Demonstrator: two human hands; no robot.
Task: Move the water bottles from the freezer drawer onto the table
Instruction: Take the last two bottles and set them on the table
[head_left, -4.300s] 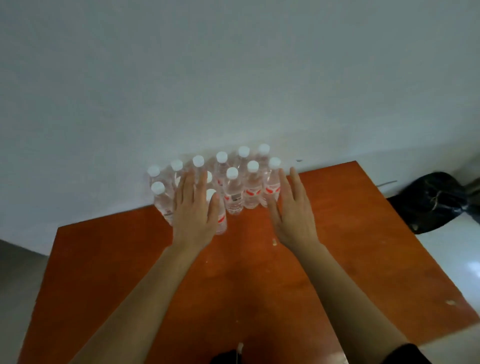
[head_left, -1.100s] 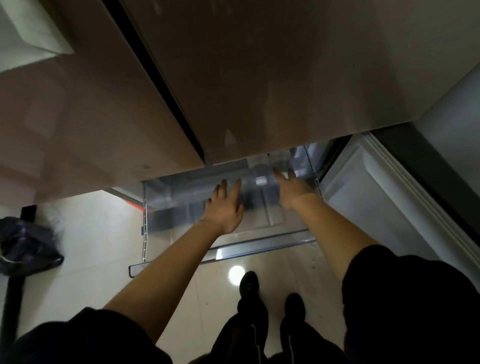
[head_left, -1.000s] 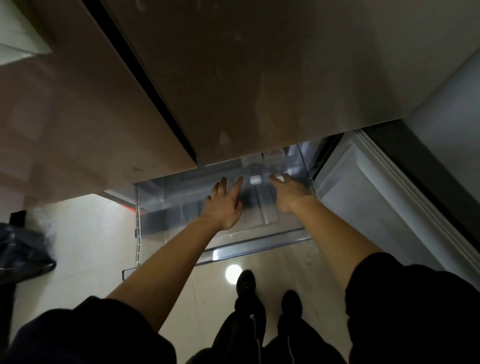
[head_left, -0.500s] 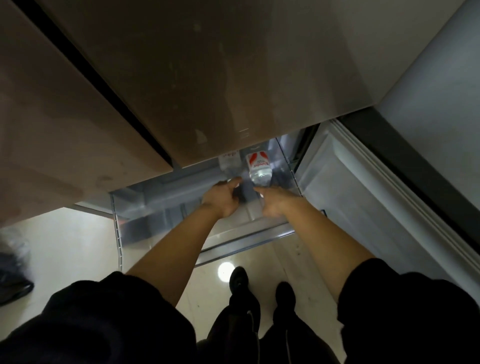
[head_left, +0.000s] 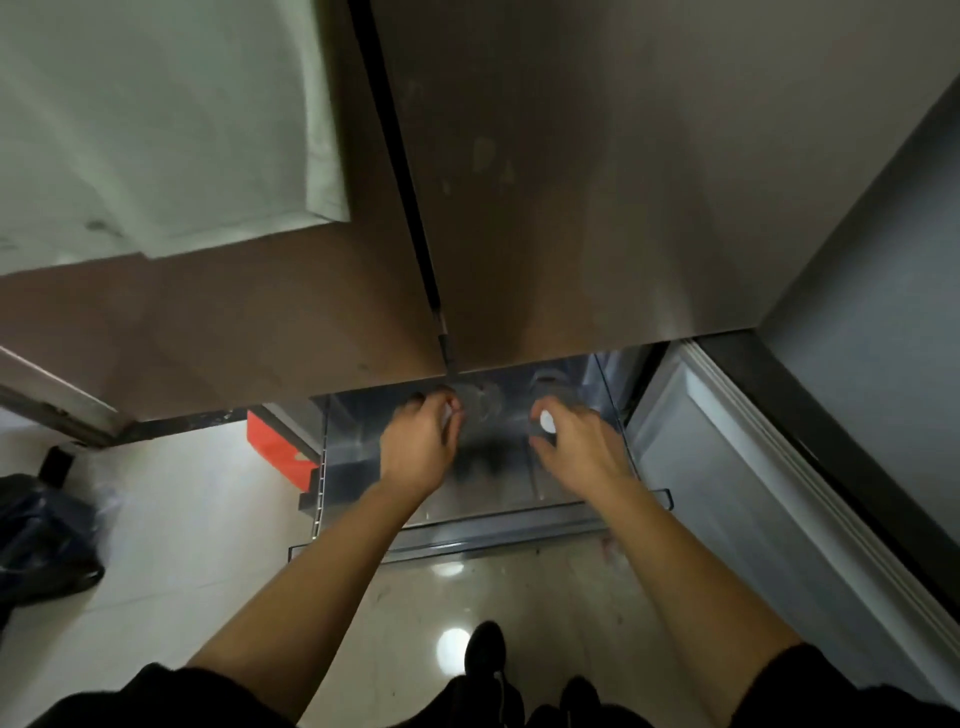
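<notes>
Pickup, lower centre: left hand (head_left: 420, 449) gripping left bottle (head_left: 482, 404), right hand (head_left: 577, 448) gripping right bottle (head_left: 547, 422), inside freezer drawer (head_left: 467, 535). Next: lifting clear, then over to desk.

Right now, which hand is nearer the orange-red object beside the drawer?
Left. The left hand is over the left half of the drawer, closer to the orange-red object; the right hand is over its right half, farther away.

The scene is dimly lit, the glossy brown fridge doors (head_left: 571, 182) being left murky and the clear plastic freezer drawer (head_left: 467, 527) shadowed beneath them. Overhead light is thrown back as round white glare spots by the glossy pale tiled floor (head_left: 208, 519). The clear plastic water bottles (head_left: 545, 415) are smeared by blur, and straight edges are bowed near the borders.
</notes>
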